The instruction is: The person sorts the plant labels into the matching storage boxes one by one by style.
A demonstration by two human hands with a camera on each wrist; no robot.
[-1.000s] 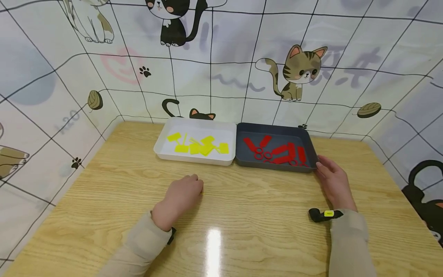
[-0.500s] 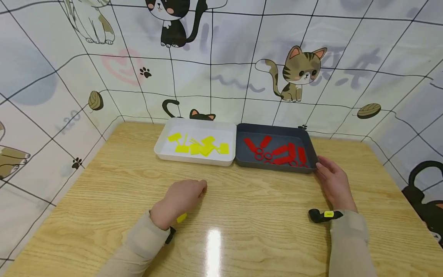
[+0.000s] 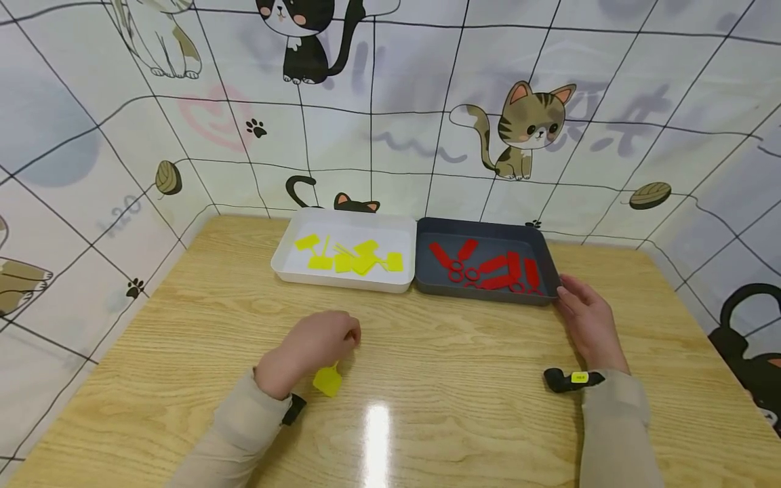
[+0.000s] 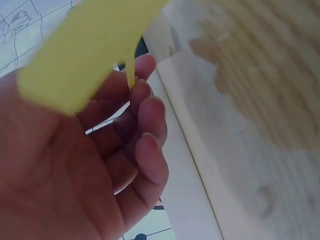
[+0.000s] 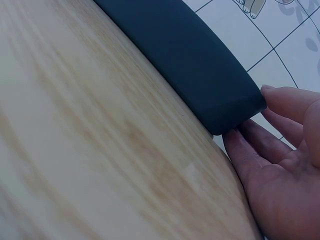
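A yellow flat tag (image 3: 328, 381) with a thin stem hangs below my left hand (image 3: 317, 342), which pinches the stem between thumb and fingers. In the left wrist view the tag (image 4: 82, 60) is blurred and covers part of the palm; the stem ends at the fingertips. My right hand (image 3: 588, 318) rests with its fingers against the right front corner of a dark grey tray (image 3: 488, 228). In the right wrist view the fingertips (image 5: 237, 142) touch the low end of the tray wall (image 5: 195, 70). Several red tags with rings (image 3: 494, 264) lie in this tray.
A white tray (image 3: 344, 281) stands against the grey tray's left side, with several yellow tags (image 3: 364, 261) in it. Both trays sit at the back of the wooden table (image 3: 451, 379), before a cat-printed cloth (image 3: 403, 135).
My left hand has turned and drawn back slightly, so the yellow tag, at first hidden beneath it, shows below the palm. The right hand and the trays have kept their places.
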